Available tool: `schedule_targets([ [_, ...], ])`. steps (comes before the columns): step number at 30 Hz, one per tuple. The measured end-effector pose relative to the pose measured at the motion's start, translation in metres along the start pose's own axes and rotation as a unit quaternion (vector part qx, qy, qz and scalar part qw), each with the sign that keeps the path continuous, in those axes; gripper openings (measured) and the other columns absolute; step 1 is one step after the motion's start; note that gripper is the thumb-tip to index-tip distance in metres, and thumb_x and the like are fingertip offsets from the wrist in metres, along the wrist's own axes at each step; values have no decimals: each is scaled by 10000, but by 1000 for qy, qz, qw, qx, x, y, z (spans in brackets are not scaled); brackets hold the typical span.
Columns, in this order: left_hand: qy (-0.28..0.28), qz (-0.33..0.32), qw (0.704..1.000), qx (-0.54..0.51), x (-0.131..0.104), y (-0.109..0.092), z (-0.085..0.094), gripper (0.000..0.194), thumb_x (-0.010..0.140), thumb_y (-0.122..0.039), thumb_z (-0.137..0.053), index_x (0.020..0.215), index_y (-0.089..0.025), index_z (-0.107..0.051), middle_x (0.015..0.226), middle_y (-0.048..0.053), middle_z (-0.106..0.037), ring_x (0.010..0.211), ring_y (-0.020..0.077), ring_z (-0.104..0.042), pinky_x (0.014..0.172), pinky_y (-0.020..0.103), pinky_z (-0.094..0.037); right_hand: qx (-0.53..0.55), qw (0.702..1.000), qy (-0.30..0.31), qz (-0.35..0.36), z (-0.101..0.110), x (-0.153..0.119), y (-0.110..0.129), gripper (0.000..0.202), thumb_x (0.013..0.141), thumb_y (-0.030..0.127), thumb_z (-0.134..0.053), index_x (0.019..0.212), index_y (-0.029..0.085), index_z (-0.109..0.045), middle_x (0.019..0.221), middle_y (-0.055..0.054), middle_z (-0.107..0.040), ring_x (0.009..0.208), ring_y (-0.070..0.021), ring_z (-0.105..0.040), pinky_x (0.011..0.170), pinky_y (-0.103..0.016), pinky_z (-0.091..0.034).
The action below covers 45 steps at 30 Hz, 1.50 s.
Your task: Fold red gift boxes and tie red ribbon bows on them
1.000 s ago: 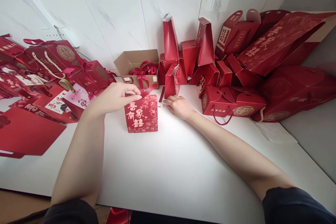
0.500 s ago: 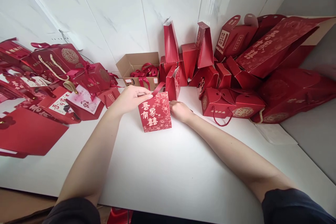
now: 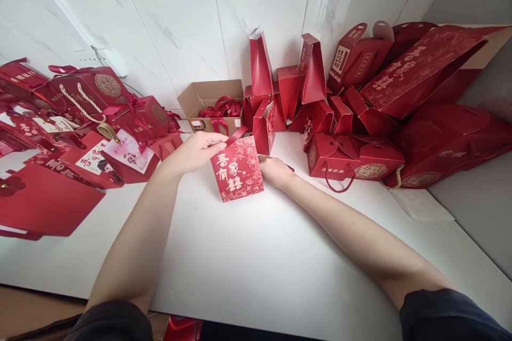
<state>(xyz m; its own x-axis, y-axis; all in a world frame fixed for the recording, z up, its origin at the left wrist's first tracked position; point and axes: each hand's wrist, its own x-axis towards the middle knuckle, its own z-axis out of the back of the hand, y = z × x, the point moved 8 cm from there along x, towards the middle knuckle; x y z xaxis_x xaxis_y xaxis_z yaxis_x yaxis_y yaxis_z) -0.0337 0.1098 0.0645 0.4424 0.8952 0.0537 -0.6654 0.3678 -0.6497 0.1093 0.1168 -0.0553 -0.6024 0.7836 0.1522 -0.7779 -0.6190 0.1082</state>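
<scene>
A small red gift box [image 3: 240, 170] with white lettering and pale flowers stands slightly tilted on the white table. My left hand [image 3: 200, 152] is at its upper left corner, thumb and fingers pinched on a red ribbon [image 3: 239, 135] that rises over the box's top edge. At the right side of the box is my right hand [image 3: 275, 171], its fingers curled and partly hidden behind the box. What they hold cannot be made out. A dark red bit shows by the right wrist.
Behind the box stands a cardboard box [image 3: 212, 97] of red ribbons. Finished-looking red gift boxes [image 3: 134, 157] crowd the left. Open red cartons [image 3: 262, 72] stand along the tiled wall, and a red box with rope handles [image 3: 354, 157] sits at the right.
The small gift box has tilted a little, its lower edge shifting slightly right. My left hand has moved slightly left and down with the ribbon. The right hand is nearly still.
</scene>
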Motion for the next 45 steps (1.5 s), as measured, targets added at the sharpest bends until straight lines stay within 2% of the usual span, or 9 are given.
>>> schedule_targets([
  [7, -12, -4, 1000, 9, -1, -4, 1, 341, 881, -407, -593, 1157, -237, -697, 1138, 37, -720, 1000, 225, -668, 854, 323, -513, 8, 1000, -28, -3, 4, 0, -5, 229, 899, 45, -439, 947, 98, -657, 980, -168, -673, 926, -259, -621, 787, -315, -443],
  [11, -29, -9, 999, 35, -3, -12, 0, 266, 839, -419, -637, 968, -206, -732, 972, 26, -746, 855, 190, -671, 757, 282, -503, 49, 996, -75, -29, 16, 0, -15, 189, 900, 81, -449, 1001, 122, -603, 993, -133, -653, 834, -207, -622, 713, -276, -445],
  [15, -35, -36, 997, 57, -3, -20, -2, 257, 850, -427, -613, 845, -198, -728, 835, 4, -730, 751, 157, -635, 679, 257, -455, 98, 986, -130, -40, 51, -2, -26, 140, 881, 107, -469, 986, 134, -558, 946, -88, -650, 779, -153, -604, 705, -236, -445],
  [18, -40, -47, 996, 61, -2, -20, -2, 273, 857, -432, -597, 841, -196, -734, 807, -2, -718, 724, 145, -610, 655, 247, -432, 180, 967, -179, -21, 92, -13, -26, 52, 813, 116, -538, 819, 160, -563, 805, -36, -647, 692, -134, -575, 653, -236, -423],
  [20, -41, -53, 995, 70, 0, -18, -2, 293, 873, -436, -570, 863, -197, -742, 789, -3, -710, 709, 144, -591, 626, 245, -412, 221, 959, -174, -15, 115, -25, -21, 75, 775, 109, -562, 733, 171, -555, 725, -1, -632, 640, -118, -555, 603, -229, -402],
  [24, -58, -58, 994, 75, 1, -16, -2, 316, 868, -440, -560, 916, -194, -754, 794, 9, -711, 702, 160, -578, 600, 255, -388, 343, 932, -112, 28, 143, -45, 2, 29, 801, 156, -587, 792, 177, -604, 715, 21, -639, 614, -100, -567, 562, -216, -426],
  [28, -65, -65, 993, 77, -1, -24, -5, 323, 857, -439, -556, 843, -182, -750, 688, 9, -662, 626, 156, -520, 580, 276, -356, 435, 893, -92, 67, 143, -46, 20, 86, 859, 250, -592, 886, 181, -635, 766, -2, -662, 631, -111, -596, 512, -212, -446],
  [34, -45, -71, 991, 101, -8, -38, -17, 325, 893, -395, -494, 722, -182, -670, 560, -10, -480, 546, 128, -392, 519, 286, -267, 365, 912, -175, 63, 130, -33, 22, 79, 856, 176, -586, 852, 168, -665, 839, -10, -687, 644, -96, -571, 618, -230, -461],
  [45, -27, -74, 992, 98, -13, -48, -23, 341, 894, -351, -472, 598, -182, -456, 545, -24, -329, 526, 115, -287, 505, 293, -206, 346, 920, -181, 38, 126, -33, 21, 15, 824, 181, -610, 822, 172, -597, 762, 16, -657, 627, -101, -573, 605, -218, -423],
])
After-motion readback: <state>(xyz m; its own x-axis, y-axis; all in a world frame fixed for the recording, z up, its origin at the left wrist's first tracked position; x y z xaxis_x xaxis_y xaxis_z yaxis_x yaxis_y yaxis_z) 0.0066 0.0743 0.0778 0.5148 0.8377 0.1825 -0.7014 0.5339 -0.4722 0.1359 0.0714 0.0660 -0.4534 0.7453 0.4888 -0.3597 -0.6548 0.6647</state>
